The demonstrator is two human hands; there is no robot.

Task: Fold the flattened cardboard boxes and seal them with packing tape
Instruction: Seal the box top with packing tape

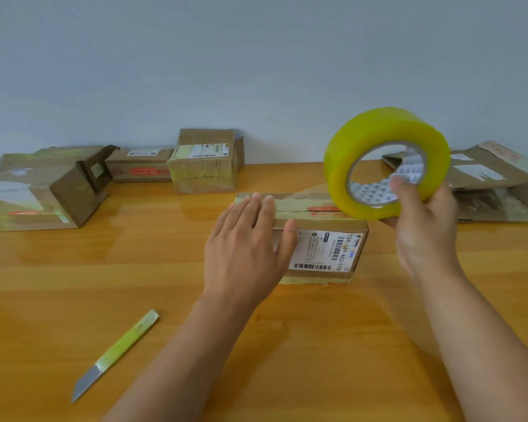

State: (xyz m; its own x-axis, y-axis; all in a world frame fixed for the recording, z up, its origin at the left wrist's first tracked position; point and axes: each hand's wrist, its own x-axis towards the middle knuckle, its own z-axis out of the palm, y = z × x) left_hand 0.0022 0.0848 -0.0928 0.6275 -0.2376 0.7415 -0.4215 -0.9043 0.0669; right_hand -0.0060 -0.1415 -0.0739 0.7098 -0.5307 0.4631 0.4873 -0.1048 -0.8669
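A knife (113,357) is laid on the wooden surface (317,345). The small box (320,248) in the middle is pressed by the flat left hand (244,239). Yellow tape (384,162) is gripped above it by the right hand (424,220). More boxes (205,162) are lined up behind.

a: where is open tabletop (287,345) found?
b: across the near half, broken only by a knife (116,354) at near left.
a: and what is blocked?
b: the centre by a small box (320,254); the far edge by sealed boxes (205,166) and flattened cardboard (494,184).
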